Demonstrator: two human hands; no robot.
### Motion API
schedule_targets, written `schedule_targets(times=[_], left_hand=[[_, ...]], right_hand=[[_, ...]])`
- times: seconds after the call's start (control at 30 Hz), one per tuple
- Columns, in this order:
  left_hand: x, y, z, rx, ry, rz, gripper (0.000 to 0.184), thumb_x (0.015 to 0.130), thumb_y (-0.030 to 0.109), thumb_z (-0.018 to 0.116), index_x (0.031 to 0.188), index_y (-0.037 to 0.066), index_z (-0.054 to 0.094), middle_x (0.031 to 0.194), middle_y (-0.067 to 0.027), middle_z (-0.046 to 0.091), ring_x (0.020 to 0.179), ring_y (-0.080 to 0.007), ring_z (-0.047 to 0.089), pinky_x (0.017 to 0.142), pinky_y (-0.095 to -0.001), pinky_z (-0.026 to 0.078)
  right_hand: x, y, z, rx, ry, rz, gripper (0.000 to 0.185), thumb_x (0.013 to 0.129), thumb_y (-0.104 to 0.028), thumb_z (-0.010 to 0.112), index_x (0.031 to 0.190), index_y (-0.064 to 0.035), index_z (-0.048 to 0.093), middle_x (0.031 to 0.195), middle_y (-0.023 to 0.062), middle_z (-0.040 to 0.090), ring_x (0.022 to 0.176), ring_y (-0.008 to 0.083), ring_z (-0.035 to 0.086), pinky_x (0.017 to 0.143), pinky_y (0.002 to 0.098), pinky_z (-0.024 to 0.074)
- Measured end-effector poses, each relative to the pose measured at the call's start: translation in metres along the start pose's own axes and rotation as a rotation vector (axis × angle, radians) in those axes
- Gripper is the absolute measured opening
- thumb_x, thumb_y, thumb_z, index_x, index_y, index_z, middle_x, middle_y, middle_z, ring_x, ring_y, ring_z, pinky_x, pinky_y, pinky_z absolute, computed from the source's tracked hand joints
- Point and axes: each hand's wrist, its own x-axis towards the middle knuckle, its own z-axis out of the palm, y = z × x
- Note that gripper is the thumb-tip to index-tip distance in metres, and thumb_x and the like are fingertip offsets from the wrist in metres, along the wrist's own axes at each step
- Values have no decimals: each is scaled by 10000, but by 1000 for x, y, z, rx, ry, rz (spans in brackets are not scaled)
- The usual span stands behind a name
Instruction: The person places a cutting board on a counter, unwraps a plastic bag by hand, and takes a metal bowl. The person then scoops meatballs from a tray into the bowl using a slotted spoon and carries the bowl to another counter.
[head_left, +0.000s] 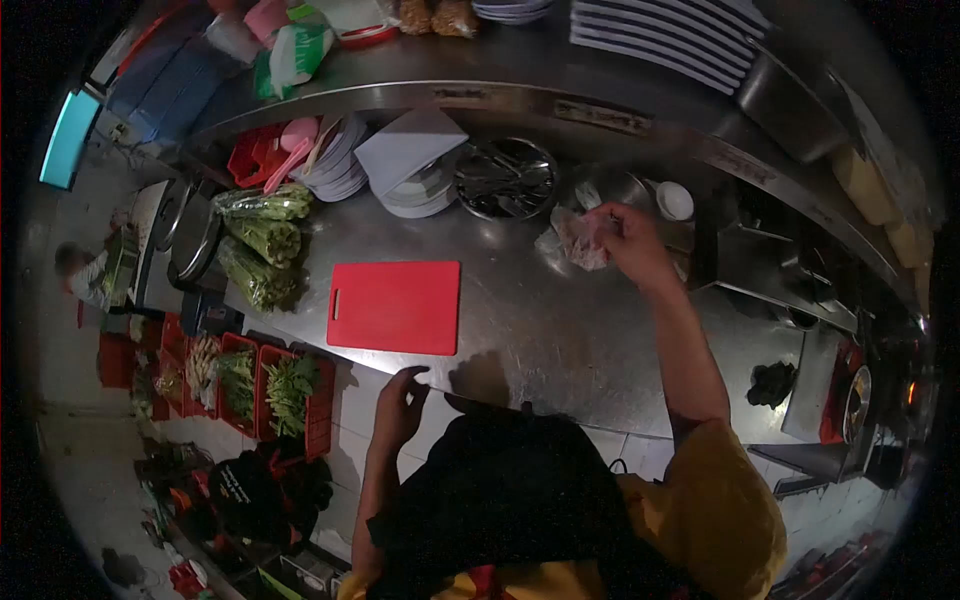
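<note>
Looking down from the head view, I have the right hand (pixel 630 240) pinched on a clear plastic bag (pixel 577 241) toward the back of the bench (pixel 540 330), near the bowl of cutlery (pixel 498 216). The left hand (pixel 400 405), well apart from it, curls near the red cutting board (pixel 393 308); I cannot tell whether it grips anything.

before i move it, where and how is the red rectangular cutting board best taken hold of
The red rectangular cutting board is probably best gripped at its left end, through the narrow handle slot, coming from the left with the bare left hand. It lies flat on the shiny metal counter, so that end may need tipping up first.
</note>
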Motion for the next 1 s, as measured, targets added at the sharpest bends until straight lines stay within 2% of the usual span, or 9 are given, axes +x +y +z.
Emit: schedule_targets(times=[0.1,0.17,0.27,0.4,0.53,0.6,0.7,0.83,1.0], left_hand=[[37,32,19,-67,-52,169,328,845,67,653,1159,46,562,806,-125,566,720,-234,598,667,-338,483],[52,42,34,-226,-150,110,366,835,120,697,1147,34,526,927,-115,610,816,-236,625,731,-344,505],[61,44,54,-460,-150,89,411,815,172,730,1121,18,504,981,-142,607,815,-258,626,727,-361,511],[67,27,44,-294,-330,-82,350,776,191,756,963,20,514,824,-129,600,762,-241,615,679,-354,476],[68,-15,49,-241,-391,30,263,797,145,732,887,25,516,806,-90,603,725,-190,593,658,-323,465],[67,-23,49,-653,-261,-1,196,827,93,691,819,37,504,782,-36,585,720,-122,561,639,-291,452],[74,-21,26,-551,-255,-32,163,848,59,661,831,57,499,775,-4,567,734,-77,543,642,-263,447],[79,-35,18,-625,-132,-53,178,839,72,667,862,49,492,755,-22,565,712,-85,549,642,-261,454],[88,-40,-7,-508,273,-93,166,807,35,618,908,30,486,700,-73,568,624,-136,573,599,-275,467]], right_hand=[[-31,13,53,7,-95,3,194,897,-59,548,1080,-24,604,806,47,629,665,92,558,586,267,463],[-45,36,92,-32,-179,56,197,898,-74,552,1080,-19,602,814,51,635,683,92,570,599,263,469],[-70,50,145,-14,-269,147,206,903,-109,563,1084,-17,596,850,71,642,733,113,596,631,270,484],[-80,61,184,28,-383,242,218,928,-149,561,1105,-23,576,906,84,639,814,131,613,711,289,498],[-77,37,189,94,-433,132,220,946,-163,545,1118,-27,558,951,74,641,871,137,613,778,300,491],[-70,33,190,126,-372,159,214,960,-163,525,1125,-30,550,979,64,643,903,138,606,808,301,480],[-60,31,200,111,-336,149,225,965,-192,527,1122,-33,554,993,65,647,915,133,605,806,301,482],[-44,21,226,96,-344,107,243,966,-220,537,1122,-35,555,994,58,649,898,125,598,790,298,479],[-17,8,268,230,-336,14,193,956,-177,542,1078,-29,562,944,49,642,831,128,589,741,293,472]])
